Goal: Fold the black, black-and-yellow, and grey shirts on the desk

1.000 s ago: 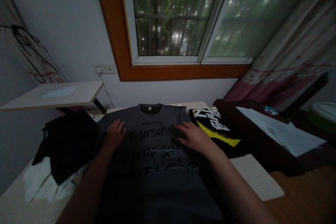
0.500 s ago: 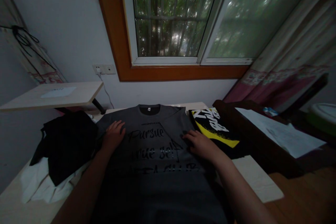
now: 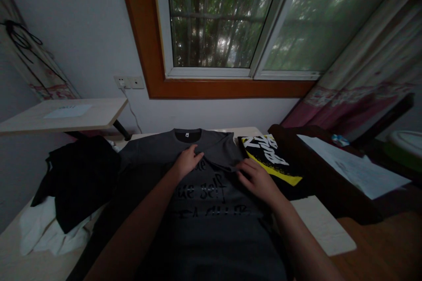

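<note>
A dark grey T-shirt with black lettering lies spread before me, its collar toward the window. My left hand rests on its chest just below the collar, index finger and thumb stretched apart. At the shirt's right side, my right hand pinches the edge of the sleeve, which is turned inward over the chest. Part of the lettering is covered by my left hand and forearm. Right of the shirt lies a folded black garment with yellow and white print.
On the left, a black garment is heaped over white cloth on the pale table. A raised board stands behind them. White paper lies on a dark surface at right, below the curtain.
My left hand has moved right, from the shirt's left side to below the collar. My right hand has closed on the sleeve edge, and the sleeve is now lifted and turned further inward.
</note>
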`<state>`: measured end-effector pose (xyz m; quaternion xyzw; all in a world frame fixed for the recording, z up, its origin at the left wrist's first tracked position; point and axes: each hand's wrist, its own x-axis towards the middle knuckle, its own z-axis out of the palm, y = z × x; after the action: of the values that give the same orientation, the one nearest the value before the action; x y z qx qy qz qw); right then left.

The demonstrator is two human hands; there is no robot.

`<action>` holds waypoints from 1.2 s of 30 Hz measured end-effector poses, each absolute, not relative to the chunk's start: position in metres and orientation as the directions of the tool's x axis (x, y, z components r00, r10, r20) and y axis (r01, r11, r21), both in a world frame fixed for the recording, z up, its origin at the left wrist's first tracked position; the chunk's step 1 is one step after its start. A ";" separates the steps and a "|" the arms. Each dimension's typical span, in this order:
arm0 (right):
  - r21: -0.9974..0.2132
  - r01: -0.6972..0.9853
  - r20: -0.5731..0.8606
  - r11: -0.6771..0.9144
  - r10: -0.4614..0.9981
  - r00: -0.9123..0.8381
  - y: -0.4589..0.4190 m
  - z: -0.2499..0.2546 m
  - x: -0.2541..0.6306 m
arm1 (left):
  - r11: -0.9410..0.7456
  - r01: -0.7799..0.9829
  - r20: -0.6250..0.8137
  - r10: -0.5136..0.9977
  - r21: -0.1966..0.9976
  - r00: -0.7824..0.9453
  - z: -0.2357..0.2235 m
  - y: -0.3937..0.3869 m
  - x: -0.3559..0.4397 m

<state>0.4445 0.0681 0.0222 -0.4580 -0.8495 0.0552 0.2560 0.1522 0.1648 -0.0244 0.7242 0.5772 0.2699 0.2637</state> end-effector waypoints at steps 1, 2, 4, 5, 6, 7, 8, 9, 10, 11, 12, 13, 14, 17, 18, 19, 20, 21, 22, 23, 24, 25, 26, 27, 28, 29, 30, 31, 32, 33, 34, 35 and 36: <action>-0.350 0.734 0.404 0.582 0.801 -0.442 0.067 0.022 0.446 | -0.109 0.628 0.006 0.986 0.770 0.165 -0.025 0.167 0.164; -0.370 0.720 0.419 0.587 0.797 -0.434 0.065 0.021 0.448 | -0.045 0.582 -0.051 0.988 0.812 0.147 -0.026 0.169 0.174; -0.401 0.705 0.430 0.585 0.800 -0.419 0.063 0.020 0.451 | 0.047 0.519 -0.128 0.984 0.854 0.120 -0.027 0.174 0.187; -0.411 0.703 0.424 0.580 0.805 -0.415 0.062 0.020 0.452 | 0.057 0.516 -0.133 0.985 0.855 0.111 -0.029 0.176 0.192; -0.417 0.706 0.408 0.573 0.812 -0.418 0.061 0.020 0.453 | 0.058 0.521 -0.130 0.986 0.852 0.103 -0.030 0.178 0.195; -0.417 0.712 0.386 0.565 0.819 -0.424 0.061 0.019 0.454 | 0.059 0.524 -0.128 0.987 0.850 0.097 -0.032 0.179 0.196; -0.412 0.720 0.364 0.558 0.826 -0.431 0.061 0.019 0.455 | 0.057 0.527 -0.124 0.988 0.848 0.092 -0.034 0.181 0.198; -0.404 0.728 0.344 0.553 0.830 -0.439 0.060 0.019 0.456 | 0.053 0.532 -0.118 0.989 0.845 0.089 -0.036 0.182 0.198; -0.394 0.736 0.329 0.551 0.832 -0.447 0.060 0.018 0.456 | 0.048 0.537 -0.111 0.990 0.842 0.085 -0.037 0.183 0.198; -0.383 0.742 0.320 0.550 0.832 -0.452 0.060 0.018 0.456 | 0.043 0.543 -0.104 0.991 0.839 0.082 -0.038 0.183 0.198; -0.373 0.747 0.317 0.551 0.832 -0.456 0.060 0.017 0.457 | 0.039 0.548 -0.097 0.992 0.836 0.078 -0.039 0.184 0.198; -0.364 0.750 0.316 0.553 0.831 -0.459 0.061 0.017 0.457 | 0.034 0.552 -0.090 0.993 0.833 0.075 -0.039 0.184 0.197; -0.356 0.752 0.315 0.555 0.829 -0.463 0.061 0.016 0.457 | 0.029 0.554 -0.084 0.994 0.832 0.073 -0.038 0.185 0.197; -0.340 0.757 0.309 0.558 0.827 -0.470 0.061 0.014 0.459 | 0.006 0.532 -0.051 0.996 0.847 0.070 -0.032 0.185 0.195; -0.337 0.760 0.307 0.555 0.828 -0.469 0.061 0.014 0.460 | -0.004 0.511 -0.033 0.997 0.859 0.063 -0.029 0.185 0.193; -0.336 0.764 0.304 0.551 0.831 -0.466 0.061 0.013 0.460 | -0.013 0.485 -0.014 0.999 0.874 0.052 -0.026 0.184 0.192; -0.337 0.767 0.303 0.546 0.834 -0.461 0.062 0.013 0.460 | -0.019 0.453 0.002 0.999 0.892 0.038 -0.024 0.183 0.191; -0.338 0.769 0.300 0.543 0.837 -0.459 0.062 0.012 0.460 | -0.019 0.415 0.010 1.000 0.910 0.023 -0.023 0.182 0.189; -0.340 0.770 0.296 0.540 0.839 -0.457 0.062 0.012 0.460 | -0.012 0.374 0.009 1.000 0.927 0.008 -0.022 0.180 0.187; -0.343 0.770 0.293 0.538 0.840 -0.457 0.063 0.013 0.459 | 0.002 0.330 -0.001 1.000 0.944 -0.004 -0.021 0.178 0.185; -0.346 0.769 0.289 0.538 0.841 -0.458 0.063 0.013 0.459 | 0.021 0.285 -0.019 1.000 0.958 -0.011 -0.021 0.176 0.183; -0.350 0.766 0.285 0.539 0.840 -0.461 0.064 0.014 0.457 | 0.043 0.241 -0.042 0.999 0.969 -0.012 -0.022 0.173 0.181; -0.356 0.761 0.278 0.542 0.839 -0.468 0.064 0.015 0.456 | 0.068 0.202 -0.067 0.998 0.977 -0.009 -0.024 0.170 0.179; -0.362 0.754 0.270 0.548 0.836 -0.478 0.064 0.017 0.455 | 0.092 0.170 -0.093 0.996 0.981 0.000 -0.026 0.167 0.176; -0.370 0.743 0.259 0.557 0.830 -0.493 0.065 0.018 0.454 | 0.116 0.147 -0.119 0.993 0.982 0.009 -0.028 0.164 0.174; -0.378 0.730 0.245 0.569 0.822 -0.515 0.066 0.020 0.452 | 0.138 0.132 -0.142 0.990 0.981 0.017 -0.030 0.161 0.171; -0.387 0.714 0.227 0.583 0.811 -0.539 0.067 0.022 0.452 | 0.156 0.125 -0.160 0.987 0.980 0.021 -0.032 0.159 0.169; -0.397 0.699 0.208 0.595 0.800 -0.563 0.068 0.024 0.451 | 0.168 0.124 -0.172 0.985 0.978 0.023 -0.034 0.158 0.168; -0.406 0.686 0.195 0.604 0.791 -0.581 0.071 0.026 0.450 | 0.174 0.126 -0.179 0.984 0.977 0.024 -0.035 0.157 0.166; -0.414 0.678 0.189 0.607 0.786 -0.589 0.074 0.027 0.449 | 0.176 0.130 -0.181 0.983 0.976 0.026 -0.036 0.157 0.166; -0.420 0.678 0.194 0.603 0.790 -0.582 0.079 0.027 0.448 | 0.173 0.136 -0.178 0.984 0.976 0.030 -0.037 0.157 0.165; -0.422 0.689 0.207 0.590 0.802 -0.560 0.086 0.026 0.447 | 0.167 0.143 -0.174 0.984 0.975 0.037 -0.038 0.158 0.166; -0.418 0.709 0.225 0.568 0.821 -0.525 0.094 0.025 0.444 | 0.161 0.152 -0.170 0.985 0.975 0.043 -0.039 0.159 0.166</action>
<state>0.4444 0.0944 0.0246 -0.4434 -0.8622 0.1387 0.2020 0.1659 0.1587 -0.0387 0.5063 0.5614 0.4038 0.5152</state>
